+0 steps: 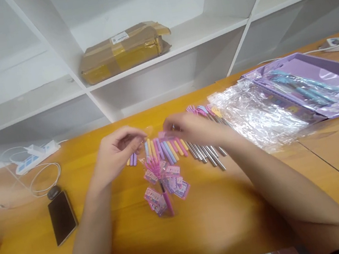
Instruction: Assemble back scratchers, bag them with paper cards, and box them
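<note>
My left hand is above the left part of a row of coloured handle tubes, its thumb and fingertips brought together. Something faint and see-through shows at those fingertips, too unclear to name. Over the right part of the row is my right hand, blurred, its fingers bent down. Below the hands lies a pink hand-shaped back scratcher in clear wrap. Small printed cards lie around it. Under and beyond my right hand are several metal rods with coloured hand-shaped heads.
Clear plastic bags are heaped at the right, against an open purple box holding wrapped blue items. A phone, a white cable and a power strip lie left. A taped carton sits on the white shelf behind.
</note>
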`<state>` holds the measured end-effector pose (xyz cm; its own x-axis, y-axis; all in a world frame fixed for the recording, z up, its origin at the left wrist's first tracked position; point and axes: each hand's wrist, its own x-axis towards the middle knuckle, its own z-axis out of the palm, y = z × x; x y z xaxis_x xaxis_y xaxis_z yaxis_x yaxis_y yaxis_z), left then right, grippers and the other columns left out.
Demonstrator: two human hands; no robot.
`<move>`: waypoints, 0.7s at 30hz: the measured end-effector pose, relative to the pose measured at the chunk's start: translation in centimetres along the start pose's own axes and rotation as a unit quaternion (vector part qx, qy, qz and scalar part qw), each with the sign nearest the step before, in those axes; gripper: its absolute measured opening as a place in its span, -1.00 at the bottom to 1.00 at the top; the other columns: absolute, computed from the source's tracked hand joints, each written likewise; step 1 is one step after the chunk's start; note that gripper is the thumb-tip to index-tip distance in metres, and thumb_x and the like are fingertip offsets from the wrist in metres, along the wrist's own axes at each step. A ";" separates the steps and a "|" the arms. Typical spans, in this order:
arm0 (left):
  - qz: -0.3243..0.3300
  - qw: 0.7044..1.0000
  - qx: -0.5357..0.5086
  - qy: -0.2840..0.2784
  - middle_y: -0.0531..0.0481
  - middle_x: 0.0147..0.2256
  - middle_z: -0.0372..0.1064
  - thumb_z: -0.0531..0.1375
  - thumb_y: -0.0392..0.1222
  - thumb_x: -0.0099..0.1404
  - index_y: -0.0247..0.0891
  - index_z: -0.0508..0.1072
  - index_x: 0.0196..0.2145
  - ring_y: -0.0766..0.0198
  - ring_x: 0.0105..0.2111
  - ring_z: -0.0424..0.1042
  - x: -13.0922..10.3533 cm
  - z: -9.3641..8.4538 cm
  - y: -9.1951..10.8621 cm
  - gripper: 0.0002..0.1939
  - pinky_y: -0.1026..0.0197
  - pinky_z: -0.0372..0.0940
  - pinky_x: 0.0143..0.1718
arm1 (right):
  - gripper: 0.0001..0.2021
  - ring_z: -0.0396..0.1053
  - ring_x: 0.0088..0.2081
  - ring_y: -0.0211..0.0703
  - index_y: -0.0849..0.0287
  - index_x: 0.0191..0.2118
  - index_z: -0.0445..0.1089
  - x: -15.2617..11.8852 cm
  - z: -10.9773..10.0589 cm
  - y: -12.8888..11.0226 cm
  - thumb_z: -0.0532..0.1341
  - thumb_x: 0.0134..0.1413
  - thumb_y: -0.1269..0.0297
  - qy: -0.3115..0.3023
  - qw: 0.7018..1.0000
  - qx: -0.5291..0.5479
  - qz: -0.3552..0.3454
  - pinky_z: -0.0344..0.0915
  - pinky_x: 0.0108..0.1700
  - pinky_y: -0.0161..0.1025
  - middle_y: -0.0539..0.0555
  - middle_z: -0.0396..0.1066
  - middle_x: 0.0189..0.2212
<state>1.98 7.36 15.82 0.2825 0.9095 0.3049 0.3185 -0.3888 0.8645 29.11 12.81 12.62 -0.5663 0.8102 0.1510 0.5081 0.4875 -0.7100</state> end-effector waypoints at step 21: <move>-0.112 0.962 -0.248 -0.037 -0.38 -0.14 0.69 0.28 0.10 0.46 -0.40 0.75 -0.12 -0.23 -0.11 0.70 -0.6 0.7 1.4 -0.54 -0.19 0.61 -0.07 | -0.95 0.48 -0.27 -0.26 0.14 -0.13 0.45 -2.8 -0.5 -4.8 0.27 0.46 0.31 0.173 0.959 -0.015 -0.223 0.38 -0.21 -0.27 0.01 0.54 -0.25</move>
<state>2.88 6.15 16.62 0.3272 0.9420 0.0751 -0.0861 -0.0495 0.9951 28.58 8.38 15.94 -0.4858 0.5750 0.6583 0.2867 0.8163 -0.5014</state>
